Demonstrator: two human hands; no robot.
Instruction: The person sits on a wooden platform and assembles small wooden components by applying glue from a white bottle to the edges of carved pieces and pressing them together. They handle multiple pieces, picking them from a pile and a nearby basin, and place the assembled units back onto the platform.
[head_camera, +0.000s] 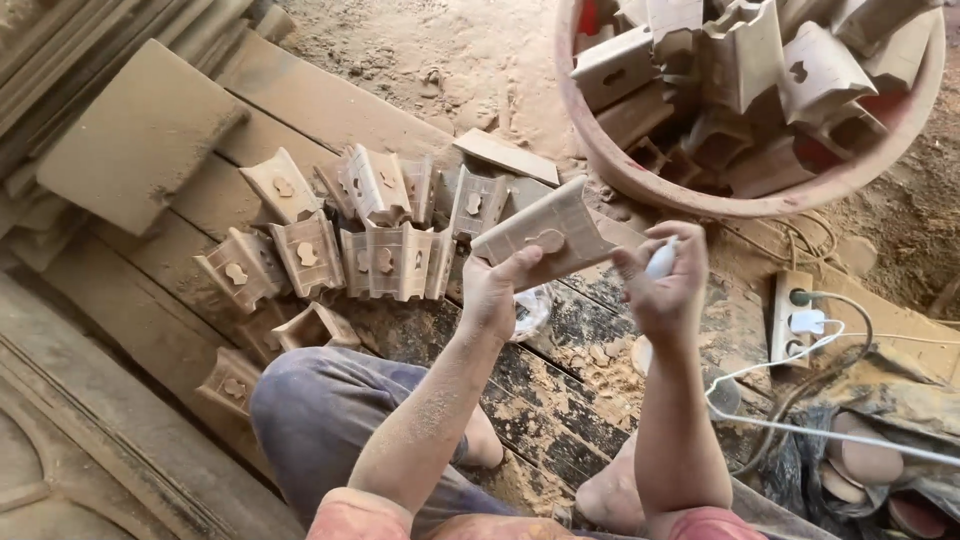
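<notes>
My left hand (497, 288) grips a carved wooden piece (548, 231) with a keyhole-shaped cutout, holding it up at centre frame. My right hand (664, 278) is closed around a small white object (661, 259), just right of the piece and not touching it. Both forearms are dusted with sawdust. Similar carved wooden pieces (345, 232) lie in a cluster on the planks to the left of my left hand.
A round pink tub (760, 200) full of similar wooden pieces stands at the top right. A power strip (792, 317) with a white plug and cable lies at the right. Boards (140, 130) are stacked at the left. My knee (320, 400) is below.
</notes>
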